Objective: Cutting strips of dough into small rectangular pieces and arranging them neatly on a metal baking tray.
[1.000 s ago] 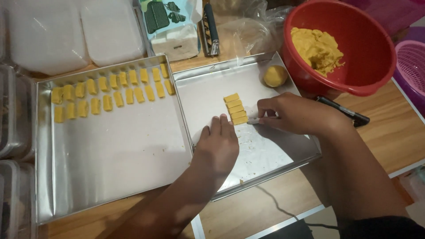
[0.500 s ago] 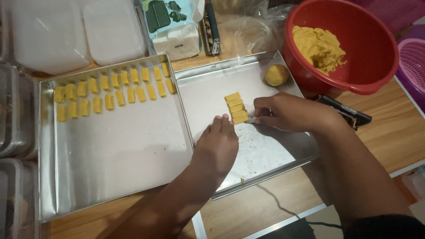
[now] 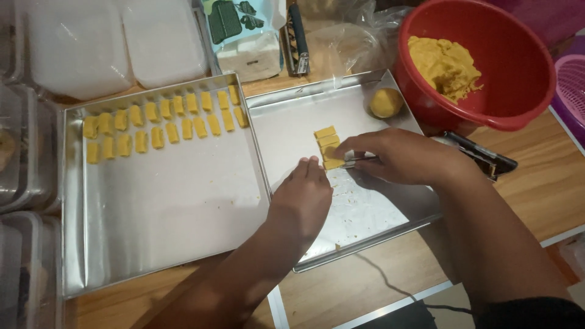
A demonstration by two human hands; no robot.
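Wooden table (image 3: 548, 189) carried all items. Large rectangular metal tray (image 3: 164, 207) lay at left; its upper part held two rows of small yellow dough pieces (image 3: 164, 122), spaced apart, standing roughly parallel. Second rectangular metal tray (image 3: 292, 122) lay just beside it on the right, edges touching or overlapping; cannot tell which. Round red plastic bowl (image 3: 518, 73) stood at upper right, against the second tray's far corner, with a lump of yellow dough (image 3: 445, 64) inside. Two translucent white plastic lids (image 3: 116, 42) lay beyond the large tray. Clear plastic containers (image 3: 24, 152) were stacked along the left edge.

Right hand (image 3: 402, 159) lay over the middle of the second tray, fingers clenched around a slim metal tool (image 3: 361, 158), its tip at the lowest piece of a short column of cut yellow dough blocks (image 3: 328, 146). Left hand (image 3: 301, 198) rested on the same tray just below-left of the column, fingers curled loosely, fingertips close to the lowest block; holding nothing that could be seen, and contact with the block could not be told.

Small yellow dough ball (image 3: 386, 102) sat in the second tray's far right corner, apart from the column. Black marker-like object (image 3: 481, 153) lay on the table behind the right wrist. Crumbs (image 3: 359, 207) were scattered on the tray below the hands.
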